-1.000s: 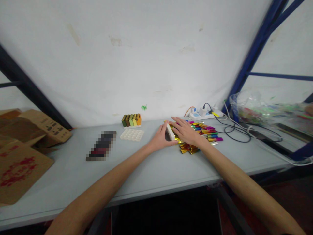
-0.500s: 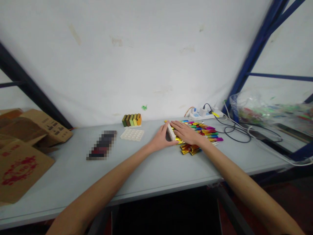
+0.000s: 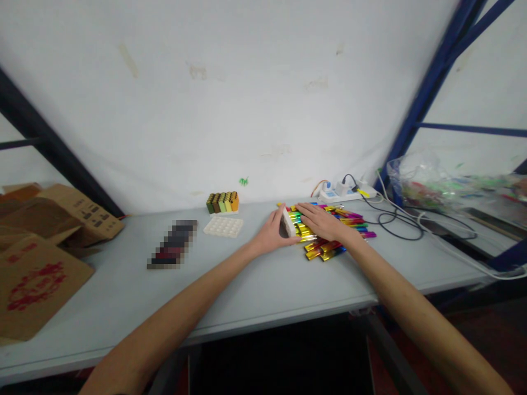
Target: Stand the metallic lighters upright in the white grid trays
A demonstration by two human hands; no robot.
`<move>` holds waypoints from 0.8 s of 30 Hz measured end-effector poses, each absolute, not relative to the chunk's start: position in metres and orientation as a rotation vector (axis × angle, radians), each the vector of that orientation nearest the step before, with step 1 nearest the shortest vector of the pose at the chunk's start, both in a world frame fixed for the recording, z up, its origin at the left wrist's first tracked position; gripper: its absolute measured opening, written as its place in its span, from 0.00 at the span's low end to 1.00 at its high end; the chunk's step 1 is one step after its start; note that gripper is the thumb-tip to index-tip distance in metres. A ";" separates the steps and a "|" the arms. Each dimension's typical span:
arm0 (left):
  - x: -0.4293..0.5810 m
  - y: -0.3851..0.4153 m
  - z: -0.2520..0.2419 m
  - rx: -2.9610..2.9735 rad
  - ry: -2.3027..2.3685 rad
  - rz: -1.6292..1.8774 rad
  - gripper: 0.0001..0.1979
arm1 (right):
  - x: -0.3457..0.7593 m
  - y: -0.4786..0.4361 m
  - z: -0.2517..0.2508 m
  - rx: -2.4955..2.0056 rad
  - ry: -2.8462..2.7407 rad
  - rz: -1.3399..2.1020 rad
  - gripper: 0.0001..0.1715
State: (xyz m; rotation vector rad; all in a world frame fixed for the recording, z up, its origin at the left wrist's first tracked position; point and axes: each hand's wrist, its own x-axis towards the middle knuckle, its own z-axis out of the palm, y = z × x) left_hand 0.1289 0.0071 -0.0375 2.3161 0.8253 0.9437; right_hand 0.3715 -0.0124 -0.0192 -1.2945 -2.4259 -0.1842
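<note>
My left hand (image 3: 272, 233) grips a white plastic tray (image 3: 289, 223) stood on its edge, thumb at the near end and fingers at the far end. Against the tray's right face lie several shiny metallic sticks (image 3: 305, 232) in gold, green and other colours. Flat across these sticks rests my right hand (image 3: 321, 221), fingers stretched out toward the tray. More of the sticks spread out to the right, partly hidden under that hand. Whether any stick ends sit inside the tray's holes, I cannot tell.
A second white tray with round hollows (image 3: 223, 226) lies left of my hands. Behind it stands a block of green, yellow and orange pieces (image 3: 222, 203). Cardboard boxes (image 3: 45, 285) are at the left; a power strip (image 3: 329, 195) and cables (image 3: 395, 225) at the right.
My right hand has slid slightly right, away from the tray, showing more of the sticks beside it. My left hand and the tray have stayed in place.
</note>
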 end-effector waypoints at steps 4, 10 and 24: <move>0.129 0.007 -0.037 2.320 0.829 0.947 0.60 | 0.376 -0.013 -0.016 -1.289 -2.437 -0.138 0.33; 0.129 0.005 -0.035 2.336 0.830 0.947 0.59 | 0.376 -0.021 -0.006 -1.344 -2.380 -0.150 0.33; 0.131 0.009 -0.039 2.367 0.803 0.962 0.61 | 0.333 -0.019 -0.008 -1.051 -2.465 -0.160 0.31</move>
